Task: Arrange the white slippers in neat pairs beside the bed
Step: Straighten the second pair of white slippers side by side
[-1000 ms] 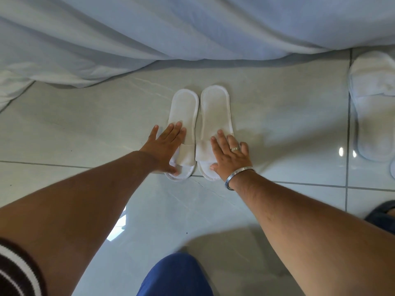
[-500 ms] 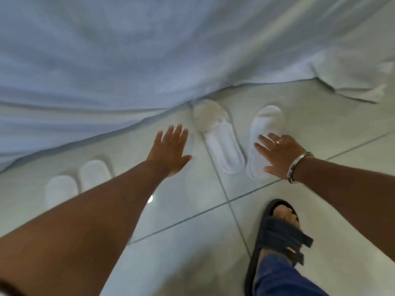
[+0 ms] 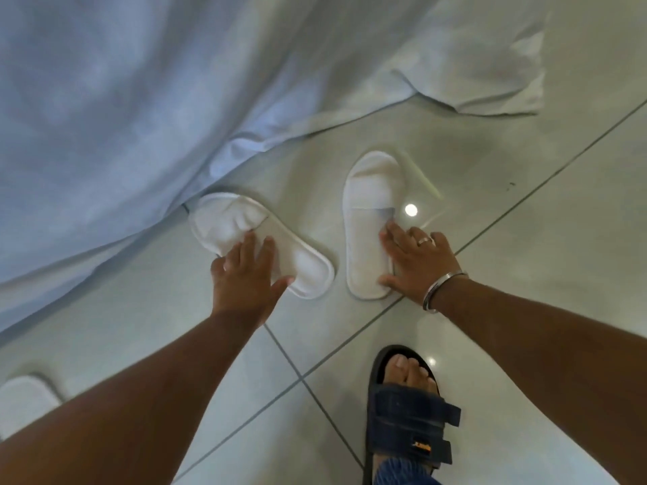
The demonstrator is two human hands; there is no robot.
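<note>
While the left hand lies flat, fingers spread, on the slanted left slipper, the right hand, seemingly also flat with fingers spread, presses the near-to-far right slipper, heels close, toes splayed apart.

Two white slippers lie sole-down on the tiled floor, apart and not parallel. The left slipper is angled, its closed toe pointing far-left and just at the edge of the draped bedsheet, its heel toward the near-right; the toe cover is wrinkled. The right slipper lies nearly straight, toe far, heel near. A third white slipper shows partly at the near-left edge, blurred.
</note>
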